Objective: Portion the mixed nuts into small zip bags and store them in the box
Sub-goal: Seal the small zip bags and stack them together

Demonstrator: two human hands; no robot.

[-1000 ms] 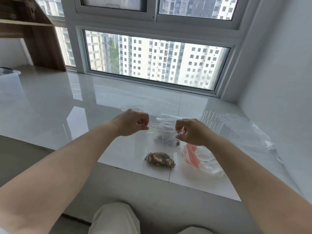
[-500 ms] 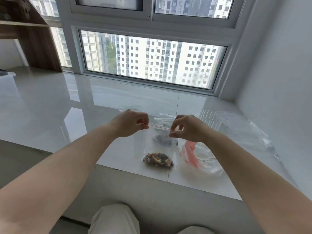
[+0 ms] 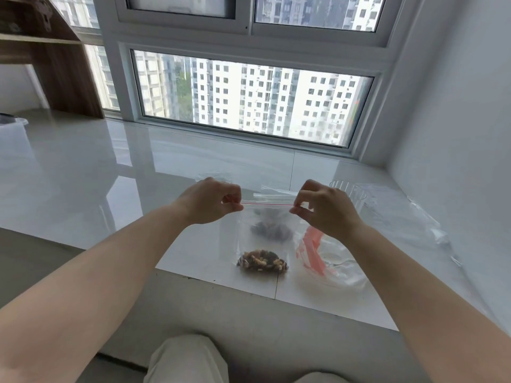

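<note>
I hold a small clear zip bag (image 3: pixel 262 236) upright above the white sill, its red zip line stretched between my hands. My left hand (image 3: pixel 210 201) pinches the left end of the zip, my right hand (image 3: pixel 323 208) pinches the right end. A portion of mixed nuts (image 3: pixel 262 261) sits at the bottom of the bag. Behind it, seen through the plastic, lies a darker heap of nuts (image 3: pixel 269 230) on the sill.
A stack of clear zip bags with red strips (image 3: pixel 315 252) lies to the right. A clear plastic cup (image 3: pixel 347 189) and crumpled clear plastic (image 3: pixel 409 217) are behind my right hand. A translucent box (image 3: pixel 12 128) stands at far left. My knee (image 3: pixel 188 357) shows below.
My right hand has slid right along the zip line, away from the left hand, and now pinches its right end. The left hand has stayed in place.
</note>
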